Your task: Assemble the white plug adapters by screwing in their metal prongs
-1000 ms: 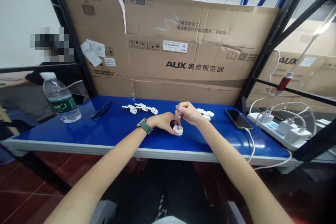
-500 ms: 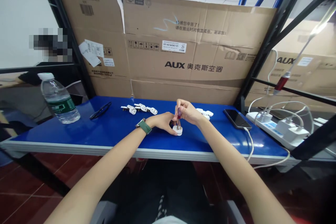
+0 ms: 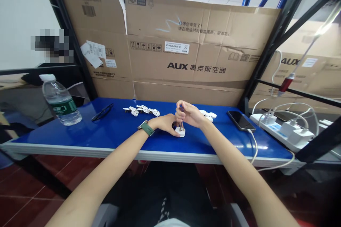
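A person's right hand (image 3: 188, 113) closes around the handle of a small screwdriver (image 3: 181, 122), held upright with its tip down on a white plug (image 3: 180, 132) that rests on the blue table (image 3: 119, 131) near its front edge. The left hand (image 3: 165, 123), a green-strapped watch (image 3: 146, 127) on its wrist, pinches the plug from the side to steady it. Compared with half a second ago, the right hand's fingers have folded over the top of the dark red handle, which showed clearly then and is now almost hidden; the plug and the left hand have not moved. The change reads as a re-grip between turns of the screwdriver, with work on the plug continuing rather than finished.

Behind the hands, a row of white plugs (image 3: 141, 110) lies to the left and a smaller group (image 3: 209, 115) sits just beyond the right hand. A pair of dark glasses (image 3: 102, 112) and a water bottle (image 3: 60, 101) stand farther left. To the right lie a black phone (image 3: 241, 120) on a white cable and a power strip (image 3: 282, 131) with chargers. Flattened cardboard boxes (image 3: 197, 49) line the back.
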Demonstrator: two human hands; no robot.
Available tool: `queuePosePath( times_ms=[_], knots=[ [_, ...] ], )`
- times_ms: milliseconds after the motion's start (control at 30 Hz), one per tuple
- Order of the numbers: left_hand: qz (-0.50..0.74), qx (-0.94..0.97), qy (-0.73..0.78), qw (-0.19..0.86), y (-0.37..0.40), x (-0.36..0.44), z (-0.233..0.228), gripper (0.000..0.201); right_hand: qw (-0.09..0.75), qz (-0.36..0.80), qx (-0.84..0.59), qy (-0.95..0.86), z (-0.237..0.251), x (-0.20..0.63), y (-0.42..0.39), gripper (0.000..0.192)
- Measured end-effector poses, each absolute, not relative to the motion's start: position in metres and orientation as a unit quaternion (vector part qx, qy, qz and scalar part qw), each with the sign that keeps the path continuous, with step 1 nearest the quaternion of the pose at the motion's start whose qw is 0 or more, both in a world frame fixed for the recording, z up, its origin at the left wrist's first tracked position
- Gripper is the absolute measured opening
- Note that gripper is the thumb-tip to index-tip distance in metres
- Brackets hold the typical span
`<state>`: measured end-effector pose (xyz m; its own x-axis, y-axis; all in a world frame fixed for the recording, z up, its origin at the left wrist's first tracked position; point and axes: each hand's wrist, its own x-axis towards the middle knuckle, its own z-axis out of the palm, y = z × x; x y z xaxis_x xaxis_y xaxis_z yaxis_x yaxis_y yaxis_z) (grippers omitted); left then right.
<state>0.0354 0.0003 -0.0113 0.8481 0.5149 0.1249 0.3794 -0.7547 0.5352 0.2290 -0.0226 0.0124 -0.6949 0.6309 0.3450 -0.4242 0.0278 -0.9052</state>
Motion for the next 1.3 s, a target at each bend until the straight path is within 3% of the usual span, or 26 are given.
queuePosePath(
  times_ms=[400, 667, 1300],
  knots=[
    [0.14, 0.925, 0.23, 0.269, 0.002, 0.036, -0.013, 0.04, 0.377, 0.644, -0.092, -0.659, 0.002, 0.233, -0.01, 0.037],
    [0.136, 0.926, 0.24, 0.256, 0.003, 0.035, -0.013, 0.043, 0.373, 0.693, -0.073, -0.612, 0.012, 0.228, -0.023, 0.032],
    [0.099, 0.924, 0.271, 0.25, -0.011, 0.038, 0.001, 0.038, 0.466, 0.656, -0.068, -0.589, 0.015, 0.233, -0.02, 0.031]
  ],
)
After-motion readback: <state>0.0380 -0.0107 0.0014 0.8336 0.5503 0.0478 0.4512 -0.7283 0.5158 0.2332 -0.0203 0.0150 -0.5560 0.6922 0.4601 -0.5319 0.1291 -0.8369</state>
